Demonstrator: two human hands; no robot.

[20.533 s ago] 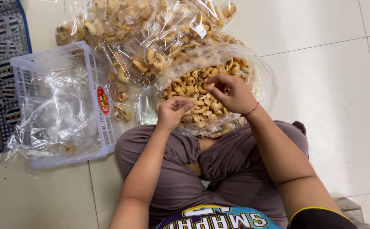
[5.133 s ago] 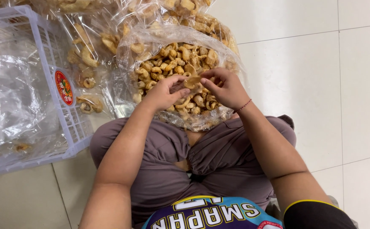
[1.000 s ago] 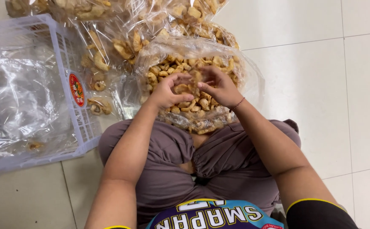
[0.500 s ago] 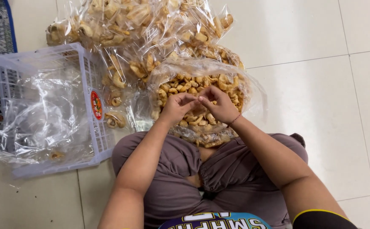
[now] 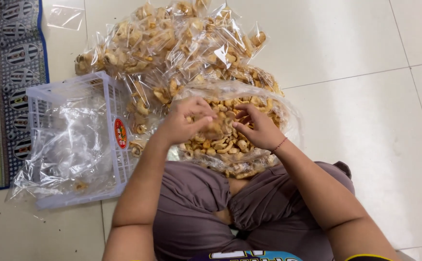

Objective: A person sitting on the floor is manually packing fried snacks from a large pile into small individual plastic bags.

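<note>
Both hands are sunk into the big open clear plastic bag of pale curled fried crackers, which sits on the white tiled floor right against the crossed legs in grey-brown trousers. The left hand is curled around a small bunch of crackers, fingertips pinched together; the right hand is half open beside it, fingers spread over the heap, and whether anything is actually gripped there can't be told. The two hands are close, nearly touching over the middle of the bag.

What could go wrong, as a guess: the bag's rim is floppy and folded out low on the side nearest the legs, so crackers could easily be pushed over that edge onto the floor if a scoop is made too fast. The pieces look brittle too, so crumbs are likely if they're squeezed hard.

Behind the bag, toward the far part of the floor, a loose heap of small sealed clear packets of the same crackers is stacked, and it looks ready to slide if bumped. To the left, a white slatted plastic basket lined with crumpled clear plastic is parked just beside the pile, with a dark patterned mat past it at the floor's left edge.
</note>
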